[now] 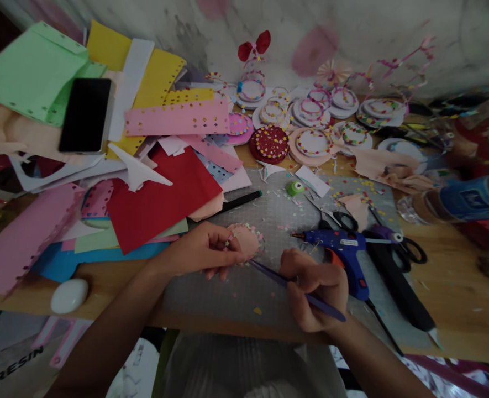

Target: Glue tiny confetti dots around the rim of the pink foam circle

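Note:
My left hand [205,247] pinches a small peach paper disc [248,242] by its left side, just above the grey cutting mat [227,307]. Tiny pale flower-shaped bits line the disc's rim. Held in my closed right hand [316,284] is a slim purple pair of tweezers [269,273], its tip at the lower edge of the disc. Whether a bit sits in the tip is too small to tell. Right of that hand lies a blue glue gun [346,249] on the mat.
Coloured paper sheets [165,193] and a phone [85,115] pile up on the left. Decorated paper discs [269,145] line the wall. A green punch [295,188], scissors [346,221], a black-handled knife [399,282] and a bottle [476,197] lie rightward. A white oval object [69,296] sits near the front edge.

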The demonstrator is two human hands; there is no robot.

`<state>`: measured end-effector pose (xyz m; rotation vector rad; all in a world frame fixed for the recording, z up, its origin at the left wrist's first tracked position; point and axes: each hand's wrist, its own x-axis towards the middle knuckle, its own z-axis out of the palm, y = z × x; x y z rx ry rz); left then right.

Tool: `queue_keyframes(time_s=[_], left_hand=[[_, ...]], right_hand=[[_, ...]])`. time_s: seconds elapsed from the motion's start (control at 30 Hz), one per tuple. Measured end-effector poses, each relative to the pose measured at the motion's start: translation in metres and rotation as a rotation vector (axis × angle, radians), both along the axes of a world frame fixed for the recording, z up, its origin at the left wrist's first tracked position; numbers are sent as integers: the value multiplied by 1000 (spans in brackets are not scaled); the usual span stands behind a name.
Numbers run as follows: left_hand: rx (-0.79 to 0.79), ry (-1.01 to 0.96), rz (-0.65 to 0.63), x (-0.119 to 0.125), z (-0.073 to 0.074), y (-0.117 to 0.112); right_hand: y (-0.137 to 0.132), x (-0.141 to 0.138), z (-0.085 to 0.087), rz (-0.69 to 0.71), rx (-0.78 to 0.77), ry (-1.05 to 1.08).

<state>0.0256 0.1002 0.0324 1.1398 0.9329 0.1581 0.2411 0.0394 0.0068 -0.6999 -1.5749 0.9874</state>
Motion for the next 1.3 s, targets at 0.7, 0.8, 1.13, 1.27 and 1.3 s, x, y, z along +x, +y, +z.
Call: queue_keyframes(time_s=[0.7, 0.8, 1.13, 1.27, 1.3], left_hand=[[10, 1, -1, 1, -2, 2], [2, 2, -3, 0, -2, 2], [-7, 16, -1, 0, 0, 1], [-9, 8, -6, 0, 0, 2], [-9, 5, -6, 0, 0, 2]], right_hand=[[3, -1, 6, -34, 16, 14], [2, -1, 4, -68, 17, 38], [2, -1, 4, -59, 24, 30], [3, -1, 4, -66, 26, 35], [3, -1, 4, -64, 23, 34]])
